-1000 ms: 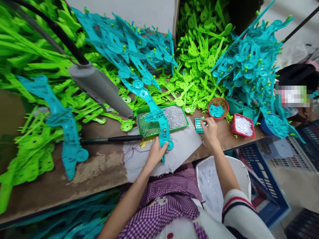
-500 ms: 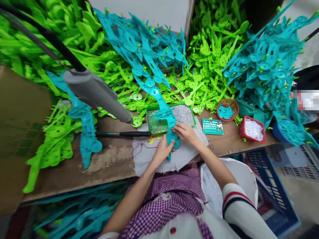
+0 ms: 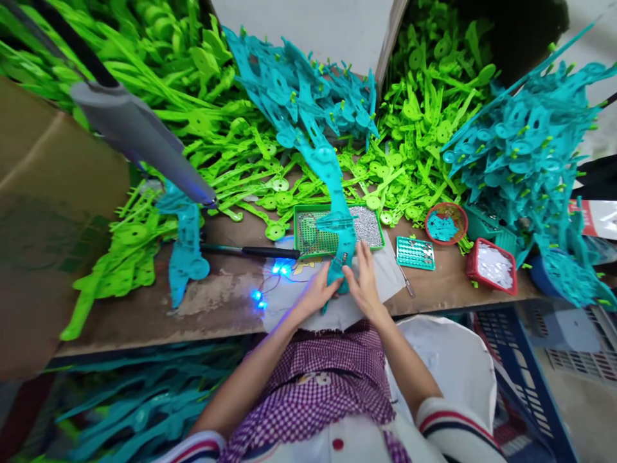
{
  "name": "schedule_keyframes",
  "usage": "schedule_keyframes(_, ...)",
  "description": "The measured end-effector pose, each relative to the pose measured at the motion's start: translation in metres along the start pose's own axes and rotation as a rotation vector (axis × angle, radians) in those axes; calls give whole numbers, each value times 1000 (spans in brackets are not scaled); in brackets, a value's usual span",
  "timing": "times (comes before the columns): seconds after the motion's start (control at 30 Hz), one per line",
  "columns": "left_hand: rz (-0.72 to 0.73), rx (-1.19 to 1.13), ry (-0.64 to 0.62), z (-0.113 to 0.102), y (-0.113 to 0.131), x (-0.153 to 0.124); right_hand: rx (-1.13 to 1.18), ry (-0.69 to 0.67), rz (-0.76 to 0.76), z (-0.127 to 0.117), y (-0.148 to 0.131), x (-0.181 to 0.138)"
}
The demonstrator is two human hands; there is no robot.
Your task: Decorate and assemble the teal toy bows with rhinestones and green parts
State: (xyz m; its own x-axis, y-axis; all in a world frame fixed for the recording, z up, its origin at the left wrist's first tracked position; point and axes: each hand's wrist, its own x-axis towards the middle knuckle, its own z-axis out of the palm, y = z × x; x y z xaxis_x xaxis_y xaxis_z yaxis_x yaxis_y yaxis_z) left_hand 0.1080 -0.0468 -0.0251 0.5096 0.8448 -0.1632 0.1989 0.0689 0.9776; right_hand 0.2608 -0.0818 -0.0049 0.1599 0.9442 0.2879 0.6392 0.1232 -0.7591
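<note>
A long teal plastic part stretches away from me across the green tray and the white cloth. My left hand grips its near end from the left, thumb on top. On the right edge, my right hand holds it with the thumb pressed on and the fingers pointing forward. Between the hands a small dark component shows in the part. Beside my left hand, small blue lights glow on thin wires over the cloth. The part's underside is hidden.
A green tray holds small silvery pieces. A black-handled tool lies left of it, and a grey tool hangs above. Lime-green parts and teal parts are heaped behind. A red basket stands right.
The blue lights have come on. My right hand has slid nearer along the part and its fingers have straightened. The teal part now lies more upright in view; the camera view has shifted.
</note>
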Motion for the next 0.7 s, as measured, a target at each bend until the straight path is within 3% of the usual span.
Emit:
schedule_keyframes(0.07,62,-8,-16,0,4,-15,274,55,181,4,-11,-2)
schedule_keyframes(0.17,73,-112,-31,-6,4,-52,576,36,357,4,-24,-7)
schedule_keyframes(0.3,-151,-393,-14,-26,-3,-105,769,-4,501,-11,-24,-29)
schedule_keyframes(0.37,-281,-562,60,-34,1,-116,869,-58,558,-19,-19,-41)
schedule_keyframes(0.43,-357,-748,134,-38,10,-108,954,-102,605,-25,-13,-49)
schedule_keyframes(0.53,-348,-900,150,-35,27,-70,1037,-121,650,-28,-8,-53)
schedule_keyframes(0.6,-324,-835,106,-30,35,-38,1055,-106,662,-30,-7,-51)
schedule_keyframes(0.7,-251,-534,-6,-22,38,2,1047,-67,675,-36,-6,-46)
